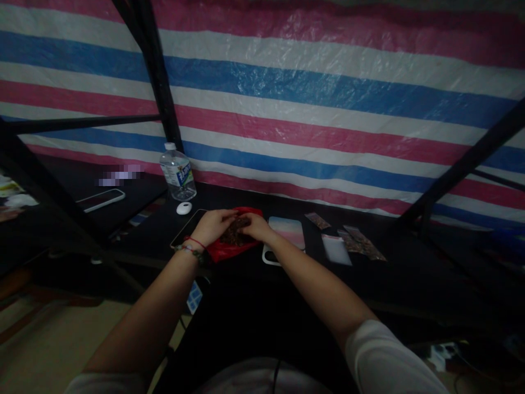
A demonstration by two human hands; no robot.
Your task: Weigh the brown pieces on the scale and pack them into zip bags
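A red plastic bag (223, 252) lies opened out on the black table, with a heap of small brown pieces (232, 235) on it. My left hand (214, 225) is at the bag's left side, fingers bent together at the heap's edge. From the right, my right hand (257, 226) reaches into the heap with curled fingers. What is between the fingertips of either hand is too small and dark to make out. A dark phone (186, 232) lies partly beneath my left wrist. Beside my right forearm is a flat pastel-coloured object (290, 229) with a white-rimmed part below it.
Small clear bags of brown pieces (361, 242) and a stack of clear empty bags (336, 250) lie to the right. A plastic bottle (179, 174) and a white rounded object (184, 208) stand back left. Black frame posts (158, 82) and a striped sheet (311, 98) bound the table.
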